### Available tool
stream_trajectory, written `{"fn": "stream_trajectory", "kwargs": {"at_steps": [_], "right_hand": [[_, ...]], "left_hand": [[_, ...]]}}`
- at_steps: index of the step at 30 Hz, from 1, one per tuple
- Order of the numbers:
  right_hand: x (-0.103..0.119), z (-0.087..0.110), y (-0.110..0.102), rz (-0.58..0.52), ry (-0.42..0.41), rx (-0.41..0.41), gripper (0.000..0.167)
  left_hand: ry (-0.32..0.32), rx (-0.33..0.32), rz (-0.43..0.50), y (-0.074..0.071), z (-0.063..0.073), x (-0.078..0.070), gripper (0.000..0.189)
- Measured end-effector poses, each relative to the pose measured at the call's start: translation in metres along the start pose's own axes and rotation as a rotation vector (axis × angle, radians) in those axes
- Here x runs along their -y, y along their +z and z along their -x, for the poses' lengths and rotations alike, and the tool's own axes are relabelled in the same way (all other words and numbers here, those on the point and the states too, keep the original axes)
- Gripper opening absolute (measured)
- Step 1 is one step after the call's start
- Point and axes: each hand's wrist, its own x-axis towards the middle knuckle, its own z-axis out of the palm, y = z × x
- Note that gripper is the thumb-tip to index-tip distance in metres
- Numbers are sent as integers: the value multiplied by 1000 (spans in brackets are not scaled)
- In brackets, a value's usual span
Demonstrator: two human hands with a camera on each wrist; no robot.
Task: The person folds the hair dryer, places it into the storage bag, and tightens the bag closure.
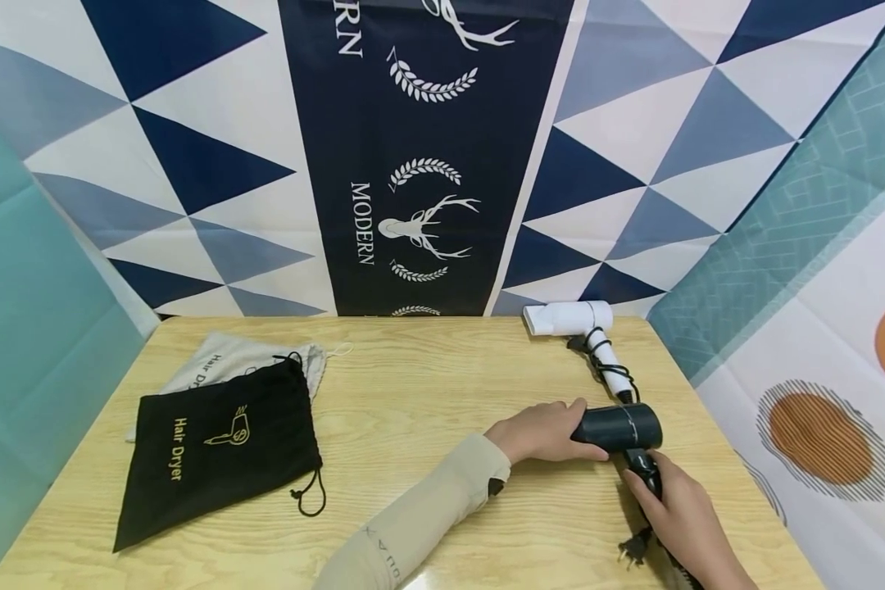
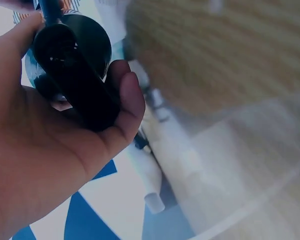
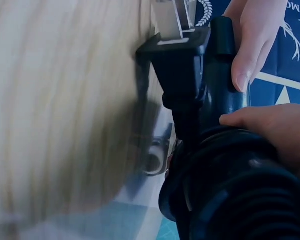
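A black hair dryer (image 1: 637, 424) is held above the right side of the wooden table by both hands. My left hand (image 1: 544, 433) grips its nozzle end, fingers and thumb curled round it in the left wrist view. The right hand (image 1: 682, 501) holds the handle, where a black cord is wound. From the handle hangs a two-pronged plug (image 1: 636, 547), large and close in the right wrist view. Just beyond lies a white hair dryer (image 1: 569, 318) with a dark cord wrapped round its handle.
On the left of the table (image 1: 413, 377), a black drawstring pouch (image 1: 221, 447) marked "Hair Dryer" overlaps a pale grey pouch (image 1: 229, 352). Patterned cloth (image 1: 420, 164) hangs behind the table's far edge, and more cloth (image 1: 819, 410) borders the right side.
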Motion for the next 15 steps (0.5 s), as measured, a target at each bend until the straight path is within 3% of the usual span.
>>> {"fn": "stream_trajectory", "kwargs": {"at_steps": [9,15], "right_hand": [[20,3,-5,-1,-17,-35,62],[35,4,-10,-8,2,-5,65]], "left_hand": [[118,-130,-102,-15,16,8,71],[134,-164,-162,-27,28,7,77]]}}
